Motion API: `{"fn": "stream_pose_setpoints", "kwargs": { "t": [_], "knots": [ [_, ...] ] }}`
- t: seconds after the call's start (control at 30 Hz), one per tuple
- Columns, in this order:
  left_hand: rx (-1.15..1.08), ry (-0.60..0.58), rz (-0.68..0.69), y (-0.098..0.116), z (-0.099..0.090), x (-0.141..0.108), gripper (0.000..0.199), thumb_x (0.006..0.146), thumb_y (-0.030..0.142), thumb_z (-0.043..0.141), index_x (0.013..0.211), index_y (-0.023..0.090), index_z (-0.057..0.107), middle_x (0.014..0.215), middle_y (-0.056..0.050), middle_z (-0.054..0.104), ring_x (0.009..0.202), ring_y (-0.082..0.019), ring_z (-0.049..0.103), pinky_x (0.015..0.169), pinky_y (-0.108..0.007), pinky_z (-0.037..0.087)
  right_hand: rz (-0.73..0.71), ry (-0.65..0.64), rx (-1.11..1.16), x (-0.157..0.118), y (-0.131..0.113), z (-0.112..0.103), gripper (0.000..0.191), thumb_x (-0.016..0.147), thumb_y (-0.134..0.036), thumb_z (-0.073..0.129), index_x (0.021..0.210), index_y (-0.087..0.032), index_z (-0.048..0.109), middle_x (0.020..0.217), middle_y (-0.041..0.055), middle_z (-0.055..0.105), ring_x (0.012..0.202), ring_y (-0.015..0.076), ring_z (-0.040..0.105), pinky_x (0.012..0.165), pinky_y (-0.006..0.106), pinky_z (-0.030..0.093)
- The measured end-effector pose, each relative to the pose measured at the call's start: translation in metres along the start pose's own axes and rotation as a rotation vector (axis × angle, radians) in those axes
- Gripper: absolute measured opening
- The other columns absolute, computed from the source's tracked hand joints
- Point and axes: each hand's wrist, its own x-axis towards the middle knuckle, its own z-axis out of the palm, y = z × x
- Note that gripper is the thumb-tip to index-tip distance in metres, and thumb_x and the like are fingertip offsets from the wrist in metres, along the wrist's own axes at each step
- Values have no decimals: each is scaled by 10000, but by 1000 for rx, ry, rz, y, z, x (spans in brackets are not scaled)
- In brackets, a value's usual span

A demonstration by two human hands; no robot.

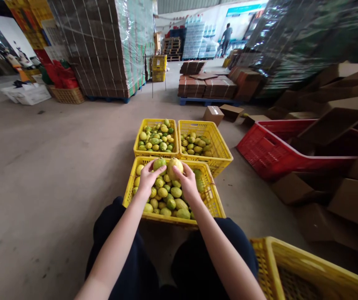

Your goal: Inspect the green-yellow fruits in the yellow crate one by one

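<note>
My left hand [149,180] is closed round a green lemon [160,166]. Beside it, my right hand [186,179] grips a larger, pale yellow lemon [175,168]. Both are held up side by side over the near yellow crate [212,187], which is filled with green and yellow lemons [162,192]. Past my hands stand two more yellow crates. The far left crate [138,137] has mixed green and yellow lemons piled in it, and the far right crate [218,143] holds yellowish ones toward its left side.
At my right knee stands another yellow crate [271,266]. Further right are a red crate [279,154] and many cardboard boxes [350,200]. Ahead, flattened cartons [208,86] lie on a blue pallet [197,101]. Wrapped stacks [98,50] rise behind, and a person [227,39] stands far back.
</note>
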Motion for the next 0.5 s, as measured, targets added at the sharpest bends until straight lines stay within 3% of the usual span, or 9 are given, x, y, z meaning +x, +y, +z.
{"fn": "stream_pose_setpoints", "kwargs": {
  "t": [0.2, 0.3, 0.5],
  "knots": [
    [-123, -42, -89, 3, 2, -1, 513, 553, 314, 919, 1006, 170, 725, 1096, -75, 745, 1125, -267, 656, 1045, -400, 466, 96, 57, 139, 4, 3, -1, 440, 651, -513, 800, 959, -223, 680, 885, 0, 696, 799, 186, 601, 676, 280, 471],
    [-132, -53, -88, 4, 4, -2, 526, 544, 295, 928, 1016, 176, 729, 1134, -81, 740, 1148, -277, 652, 1060, -413, 464, 78, 71, 139, 6, 3, -3, 402, 658, -508, 781, 923, -230, 661, 866, -15, 671, 788, 178, 584, 654, 265, 451],
    [-135, -108, -139, 6, 5, -8, 406, 669, 309, 855, 1042, 211, 730, 1158, -65, 729, 1167, -269, 640, 1012, -394, 503, 23, 50, 145, 8, 2, -7, 331, 698, -494, 736, 885, -233, 659, 854, -32, 635, 807, 166, 558, 704, 264, 430]
  ]
}}
